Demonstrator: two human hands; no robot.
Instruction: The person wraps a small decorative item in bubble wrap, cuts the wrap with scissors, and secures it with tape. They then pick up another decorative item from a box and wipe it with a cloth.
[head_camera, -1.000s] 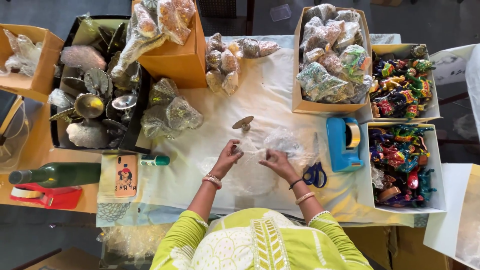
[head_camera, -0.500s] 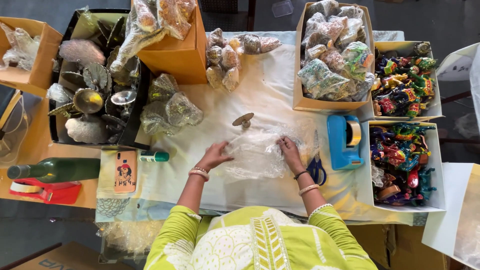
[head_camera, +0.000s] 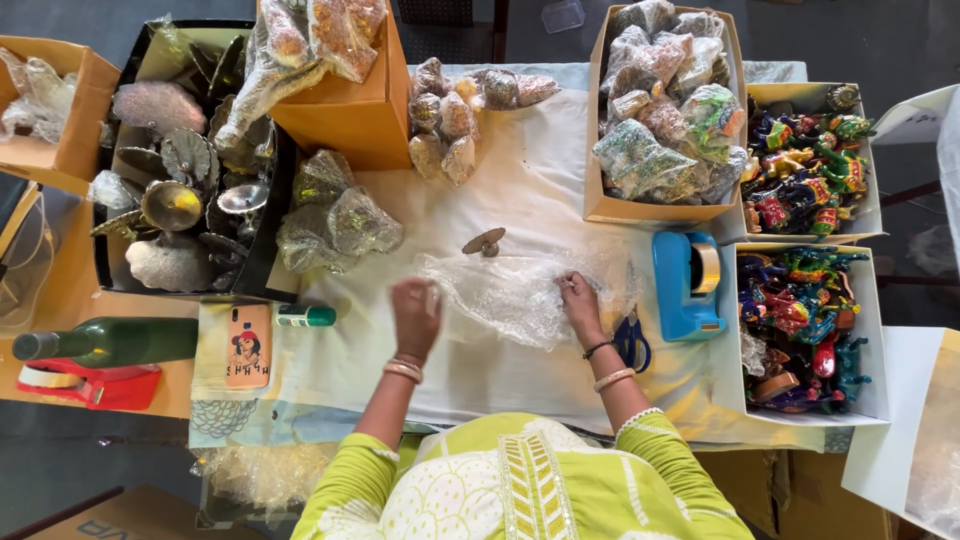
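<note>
The person is spreading a sheet of bubble wrap (head_camera: 520, 290) flat on the white cloth near the middle of the worktop. The right hand (head_camera: 580, 300) is pressing on the sheet's right side, fingers together and bent onto the plastic. The left hand (head_camera: 415, 315) is blurred at the sheet's left edge; I cannot tell whether its fingers are pinching it. A small metal piece (head_camera: 485, 241) is lying bare just beyond the sheet, toward the far edge, not yet on it. Wrapped bundles are filling the cardboard box (head_camera: 600, 205) toward the far right corner, so to my eye some wrapping is done, while this piece is waiting. A blue tape dispenser (head_camera: 688, 285) is sitting to the right.
</note>
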